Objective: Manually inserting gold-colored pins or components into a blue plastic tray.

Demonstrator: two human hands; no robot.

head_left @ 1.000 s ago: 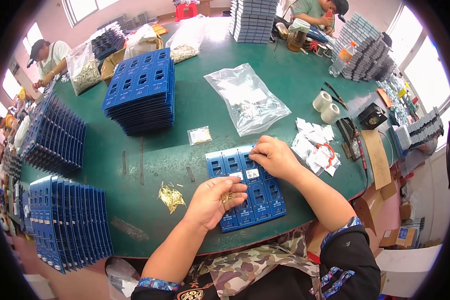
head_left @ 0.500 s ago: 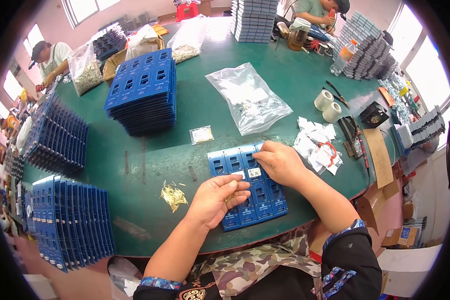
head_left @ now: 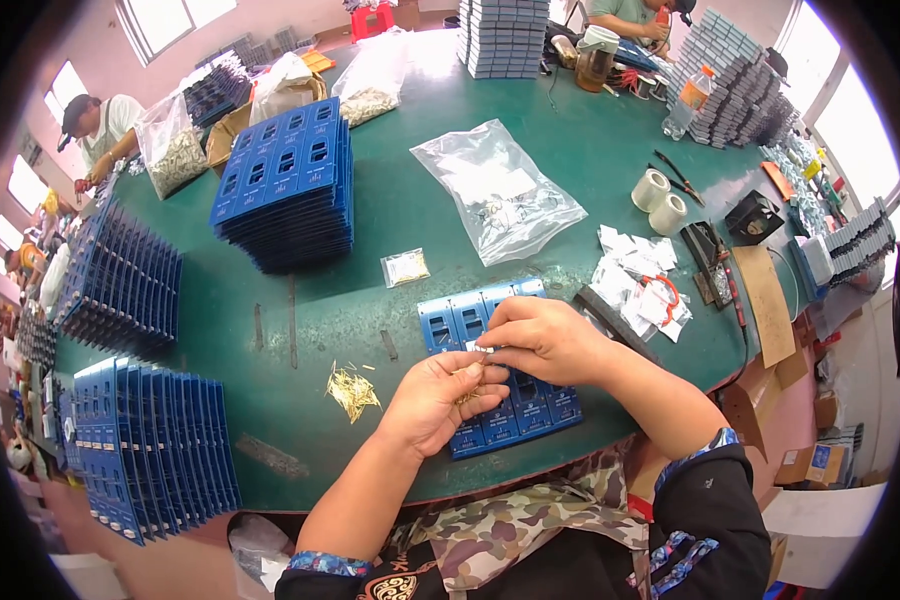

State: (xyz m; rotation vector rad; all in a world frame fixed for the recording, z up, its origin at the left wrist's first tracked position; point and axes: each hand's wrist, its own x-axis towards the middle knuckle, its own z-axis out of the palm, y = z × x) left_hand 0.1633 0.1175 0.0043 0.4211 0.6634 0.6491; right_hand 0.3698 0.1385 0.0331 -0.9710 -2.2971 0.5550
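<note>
A blue circuit board panel (head_left: 438, 325) with rows of rectangular cut-outs lies before me, partly hidden by both hands. My left hand (head_left: 435, 405) is half curled, palm up, over its left side, with thin gold-coloured pins (head_left: 467, 398) in the fingers. Thumb and fingers of my right hand (head_left: 555, 340) pinch together at the left fingertips, above the panel; what sits in that pinch is too small to make out. Left of the panel, a loose heap of gold-coloured pins (head_left: 352, 392) rests on the green table (head_left: 310, 430).
Stacks of blue panels (head_left: 280, 180) stand at the left. Ahead lie a small packet (head_left: 405, 267) and a large clear bag (head_left: 500, 195). On the right are white scraps (head_left: 625, 265), red-handled scissors (head_left: 667, 300), a dark bar (head_left: 615, 325), tape rolls (head_left: 660, 202) and pliers (head_left: 678, 180).
My right hand has moved from the panel's upper right leftward and nearer, meeting the left fingertips. The dark bar beside the right wrist now shows. My left hand stays nearly in place.
</note>
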